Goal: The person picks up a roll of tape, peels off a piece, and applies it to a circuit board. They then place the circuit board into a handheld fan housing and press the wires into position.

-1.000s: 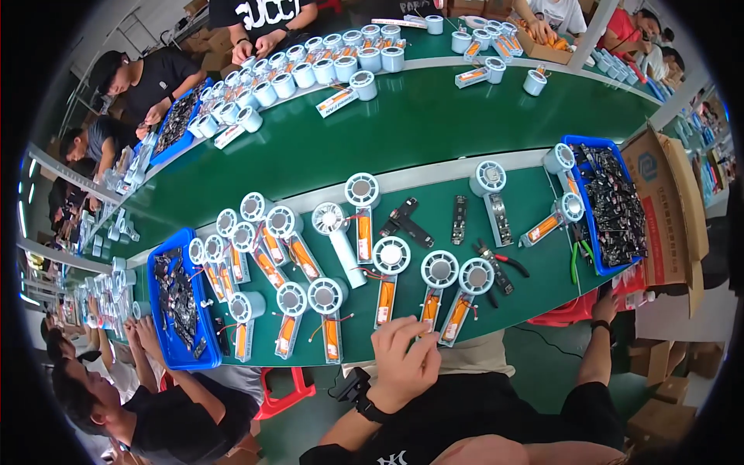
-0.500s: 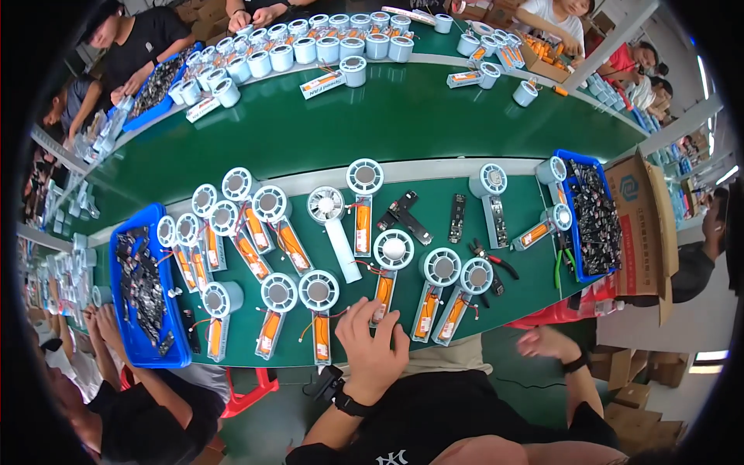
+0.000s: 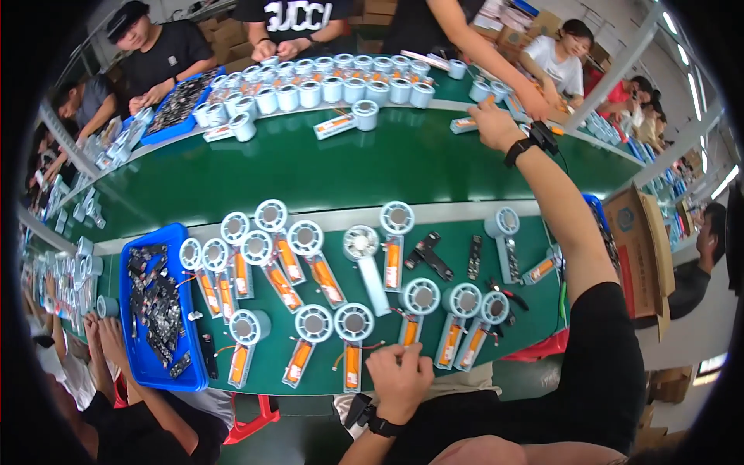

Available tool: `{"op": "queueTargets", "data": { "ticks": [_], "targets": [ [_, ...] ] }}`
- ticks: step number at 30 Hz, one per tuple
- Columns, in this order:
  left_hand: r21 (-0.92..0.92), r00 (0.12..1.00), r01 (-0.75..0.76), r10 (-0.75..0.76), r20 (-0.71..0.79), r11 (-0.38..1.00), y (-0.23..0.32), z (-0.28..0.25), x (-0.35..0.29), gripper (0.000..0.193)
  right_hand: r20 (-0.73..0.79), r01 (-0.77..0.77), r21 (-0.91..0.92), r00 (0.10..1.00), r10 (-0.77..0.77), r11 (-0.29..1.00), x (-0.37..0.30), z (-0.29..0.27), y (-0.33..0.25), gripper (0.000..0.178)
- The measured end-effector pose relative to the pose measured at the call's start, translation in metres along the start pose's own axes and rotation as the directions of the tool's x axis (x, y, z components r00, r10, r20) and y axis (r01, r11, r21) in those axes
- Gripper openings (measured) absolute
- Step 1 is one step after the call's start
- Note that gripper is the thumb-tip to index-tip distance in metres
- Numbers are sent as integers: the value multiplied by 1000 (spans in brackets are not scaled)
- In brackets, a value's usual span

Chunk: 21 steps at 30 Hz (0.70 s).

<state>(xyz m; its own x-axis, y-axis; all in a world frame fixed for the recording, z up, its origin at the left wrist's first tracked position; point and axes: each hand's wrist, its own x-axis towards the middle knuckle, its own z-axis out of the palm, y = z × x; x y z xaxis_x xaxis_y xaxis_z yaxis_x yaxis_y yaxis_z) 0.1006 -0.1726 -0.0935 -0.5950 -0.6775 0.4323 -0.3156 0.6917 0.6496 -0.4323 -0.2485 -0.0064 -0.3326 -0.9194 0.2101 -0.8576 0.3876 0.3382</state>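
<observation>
My right arm stretches over the green belt, and my right hand closes around the head end of a handheld fan. That fan's white handle pokes out to the left of my fingers; the hand hides its head. At the bench's near edge, my left hand has curled fingers on the lower end of another handheld fan, with an orange battery in its uncovered handle. Similar fans lie around it, including a pair to the right and one to the left.
A blue tray of black parts stands left, another blue tray right beside a cardboard box. Red-handled pliers and dark circuit boards lie on the bench. A co-worker's arm reaches down near my right hand.
My right hand has gone from beside the bench to the fan across the belt. My left hand's fingers have curled in at the near fan. A co-worker's arm has come in opposite.
</observation>
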Motion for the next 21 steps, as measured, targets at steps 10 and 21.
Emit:
{"op": "queueTargets", "data": {
  "ticks": [10, 21],
  "targets": [
    [-62, 999, 25, -27, -46, 998, -4, 4, 3, 28, 344, 74, -149, 939, -19, 986, 89, 23, -21, 18],
    [-153, 998, 50, -56, -30, 987, -3, -3, -2, 23, -27, 669, -173, 730, -683, 723, 149, -65, -284, 16]
  ]
}}
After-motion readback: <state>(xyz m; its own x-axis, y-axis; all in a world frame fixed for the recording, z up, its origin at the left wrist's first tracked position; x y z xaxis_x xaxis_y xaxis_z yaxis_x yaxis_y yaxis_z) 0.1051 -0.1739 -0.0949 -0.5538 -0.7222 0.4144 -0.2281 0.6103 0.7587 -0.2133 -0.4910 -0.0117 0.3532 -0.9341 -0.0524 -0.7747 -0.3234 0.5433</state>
